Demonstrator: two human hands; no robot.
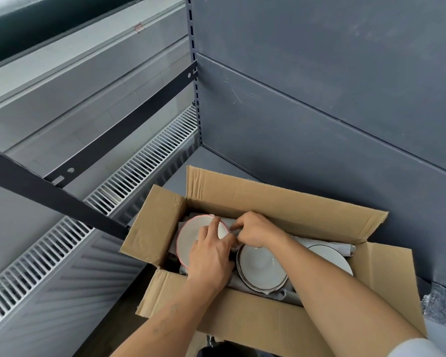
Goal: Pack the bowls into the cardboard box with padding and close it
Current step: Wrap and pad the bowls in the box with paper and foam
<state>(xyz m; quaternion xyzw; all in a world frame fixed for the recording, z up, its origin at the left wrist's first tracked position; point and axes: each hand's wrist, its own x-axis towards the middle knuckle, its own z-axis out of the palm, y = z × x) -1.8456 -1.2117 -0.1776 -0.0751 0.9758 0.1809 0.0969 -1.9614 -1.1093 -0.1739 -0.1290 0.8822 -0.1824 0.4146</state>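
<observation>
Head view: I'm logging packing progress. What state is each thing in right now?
cardboard box: open, flaps spread.
pink-rimmed bowl: upright in box, under left hand.
dark-rimmed bowl: upright in box, uncovered.
third bowl: in box, partly hidden by arm.
grey padding: tucked around bowls; right hand pinches it.
bubble wrap: lying outside box.

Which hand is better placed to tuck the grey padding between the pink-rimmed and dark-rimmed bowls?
Probably the right hand: its fingers pinch the grey padding beside the dark-rimmed bowl, while the left hand lies on the pink-rimmed bowl.
</observation>
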